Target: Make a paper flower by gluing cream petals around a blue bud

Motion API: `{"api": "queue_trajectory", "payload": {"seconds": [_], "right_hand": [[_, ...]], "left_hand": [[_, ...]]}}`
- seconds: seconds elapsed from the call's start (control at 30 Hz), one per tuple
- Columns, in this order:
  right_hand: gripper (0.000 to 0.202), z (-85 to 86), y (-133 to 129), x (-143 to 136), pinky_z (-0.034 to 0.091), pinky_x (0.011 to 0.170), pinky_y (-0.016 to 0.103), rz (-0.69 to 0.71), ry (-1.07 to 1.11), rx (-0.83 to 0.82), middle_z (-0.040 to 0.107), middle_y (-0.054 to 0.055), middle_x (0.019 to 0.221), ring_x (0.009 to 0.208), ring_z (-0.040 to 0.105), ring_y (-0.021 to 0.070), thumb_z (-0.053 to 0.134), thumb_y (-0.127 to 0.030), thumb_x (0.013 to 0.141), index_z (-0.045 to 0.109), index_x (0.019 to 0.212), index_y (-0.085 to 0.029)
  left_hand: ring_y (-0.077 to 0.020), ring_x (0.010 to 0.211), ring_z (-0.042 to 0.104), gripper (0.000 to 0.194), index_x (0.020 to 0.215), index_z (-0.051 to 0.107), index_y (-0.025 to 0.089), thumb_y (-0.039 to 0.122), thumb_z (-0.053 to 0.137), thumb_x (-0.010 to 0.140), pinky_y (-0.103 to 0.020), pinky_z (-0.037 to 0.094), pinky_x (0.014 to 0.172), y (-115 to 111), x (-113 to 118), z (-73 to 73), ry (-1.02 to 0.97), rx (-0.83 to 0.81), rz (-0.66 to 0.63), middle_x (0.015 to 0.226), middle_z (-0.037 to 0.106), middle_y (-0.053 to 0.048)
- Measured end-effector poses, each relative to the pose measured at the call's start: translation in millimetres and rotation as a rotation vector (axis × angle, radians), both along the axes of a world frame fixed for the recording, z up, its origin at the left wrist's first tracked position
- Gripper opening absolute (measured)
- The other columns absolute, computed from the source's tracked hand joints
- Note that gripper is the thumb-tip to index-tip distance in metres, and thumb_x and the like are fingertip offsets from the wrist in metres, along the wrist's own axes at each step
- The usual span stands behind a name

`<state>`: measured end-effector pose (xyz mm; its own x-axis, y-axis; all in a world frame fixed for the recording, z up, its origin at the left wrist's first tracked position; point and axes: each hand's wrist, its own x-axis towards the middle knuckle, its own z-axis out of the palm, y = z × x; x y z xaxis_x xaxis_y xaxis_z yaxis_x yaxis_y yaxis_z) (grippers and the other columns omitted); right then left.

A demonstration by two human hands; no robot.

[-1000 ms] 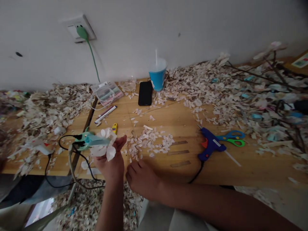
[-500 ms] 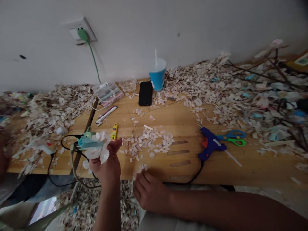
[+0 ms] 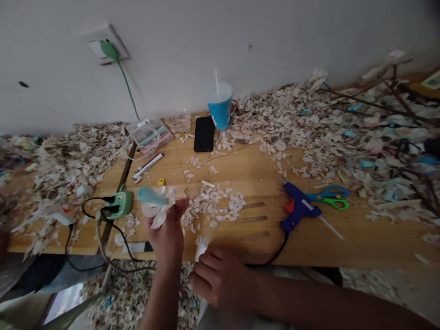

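My left hand (image 3: 168, 236) is closed around an artificial flower (image 3: 158, 213) with white petals and a light blue strip standing out of its middle. It is held up over the front left of the table. My right hand (image 3: 220, 277), fingers curled, is at the table's front edge, with a white petal (image 3: 201, 247) at its fingertips; its thumb is hidden. Loose petals (image 3: 209, 204) lie scattered just beyond both hands. A blue glue gun (image 3: 300, 205) with a red trigger rests to the right, its cord running toward the right hand.
Blue-green scissors (image 3: 330, 197) and a glue stick (image 3: 332, 228) lie beside the glue gun. Behind are a phone (image 3: 204, 134), a blue cup (image 3: 220, 110) with a straw, a marker (image 3: 148, 166) and a pen case (image 3: 151, 134). A green power strip (image 3: 123, 205) stands left. Petal heaps (image 3: 319, 128) cover both sides.
My left hand has moved right with the flower, which has turned, uncovering the power strip and hiding most of the yellow item. My right hand has shifted slightly right. The view has shifted slightly.
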<state>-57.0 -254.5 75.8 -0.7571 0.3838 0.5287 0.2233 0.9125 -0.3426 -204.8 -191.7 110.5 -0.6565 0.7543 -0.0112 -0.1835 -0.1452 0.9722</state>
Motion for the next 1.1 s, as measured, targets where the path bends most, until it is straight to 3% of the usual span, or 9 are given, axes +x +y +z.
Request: {"api": "queue_trajectory", "payload": {"seconds": [0.13,0.23,0.33,0.5,0.67,0.77,0.93,1.03,1.1], "right_hand": [[0.020,25.6,22.7,56.9,0.051,0.081,0.030,-0.222,0.237,-0.368,0.070,0.004,0.099,0.091,0.063,0.0157,0.053,-0.018,0.101,0.061,0.119,-0.016],[0.018,44.0,41.5,105.0,0.052,0.084,0.030,-0.514,0.363,-0.405,0.069,0.004,0.098,0.092,0.064,0.0162,0.060,-0.011,0.095,0.064,0.110,-0.020],[0.022,63.1,54.1,137.6,0.054,0.083,0.031,-0.658,0.465,-0.400,0.069,0.004,0.097,0.094,0.066,0.0176,0.064,-0.006,0.089,0.065,0.104,-0.022],[0.023,81.8,67.2,152.4,0.056,0.080,0.026,-0.630,0.590,-0.415,0.070,0.001,0.091,0.089,0.067,0.0143,0.063,-0.002,0.087,0.064,0.099,-0.022],[0.013,75.3,72.7,159.0,0.053,0.086,0.026,-0.762,0.560,-0.365,0.065,0.004,0.108,0.103,0.064,0.0150,0.062,-0.012,0.091,0.066,0.094,-0.024],[0.012,70.5,72.4,168.1,0.052,0.087,0.027,-0.802,0.558,-0.378,0.061,0.005,0.115,0.109,0.061,0.0161,0.063,-0.015,0.092,0.068,0.094,-0.026],[0.014,70.0,71.2,184.3,0.056,0.083,0.026,-0.595,0.531,-0.512,0.070,0.001,0.093,0.092,0.067,0.0139,0.060,-0.012,0.093,0.063,0.098,-0.024],[0.009,68.5,68.0,189.6,0.057,0.073,0.022,-0.665,0.422,-0.586,0.073,-0.002,0.089,0.083,0.070,0.0125,0.059,-0.020,0.095,0.063,0.100,-0.027],[0.009,68.0,66.0,191.2,0.058,0.077,0.023,-0.723,0.404,-0.576,0.074,0.000,0.099,0.091,0.072,0.0141,0.059,-0.024,0.096,0.063,0.102,-0.027]], "left_hand": [[-0.0221,0.077,0.079,0.032,0.084,0.066,0.017,0.042,0.083,0.074,-0.037,0.065,0.080,-0.5,37.3,-10.4,-0.134,-0.150,-0.201,0.079,0.080,-0.005],[-0.0254,0.081,0.079,0.031,0.085,0.066,0.017,0.043,0.080,0.078,-0.041,0.065,0.080,-2.3,64.9,-16.0,-0.193,-0.232,-0.375,0.082,0.081,-0.008],[-0.0271,0.082,0.079,0.031,0.084,0.068,0.017,0.045,0.078,0.079,-0.041,0.064,0.082,-1.7,84.0,-13.9,-0.080,-0.304,-0.455,0.084,0.081,-0.010],[-0.0245,0.081,0.078,0.025,0.090,0.076,0.020,0.044,0.072,0.083,-0.030,0.063,0.072,2.5,97.3,1.2,0.356,-0.354,-0.539,0.086,0.081,-0.006],[-0.0180,0.060,0.070,0.022,0.077,0.075,0.022,0.042,0.069,0.085,-0.023,0.056,0.054,3.0,107.0,11.7,0.597,-0.291,-0.548,0.066,0.074,-0.002],[-0.0198,0.067,0.073,0.026,0.080,0.076,0.021,0.045,0.067,0.087,-0.026,0.059,0.063,5.9,114.6,10.7,0.493,-0.293,-0.621,0.073,0.077,-0.004],[-0.0247,0.071,0.077,0.036,0.079,0.071,0.019,0.055,0.066,0.086,-0.033,0.062,0.069,14.7,125.4,10.4,0.186,-0.395,-0.658,0.074,0.077,-0.008],[-0.0265,0.076,0.078,0.038,0.075,0.067,0.019,0.056,0.068,0.084,-0.034,0.062,0.071,17.9,127.4,14.9,0.122,-0.425,-0.649,0.072,0.077,-0.007],[-0.0267,0.077,0.078,0.038,0.076,0.068,0.019,0.056,0.067,0.084,-0.035,0.062,0.073,18.9,127.2,18.6,0.132,-0.414,-0.654,0.073,0.077,-0.007]]}}
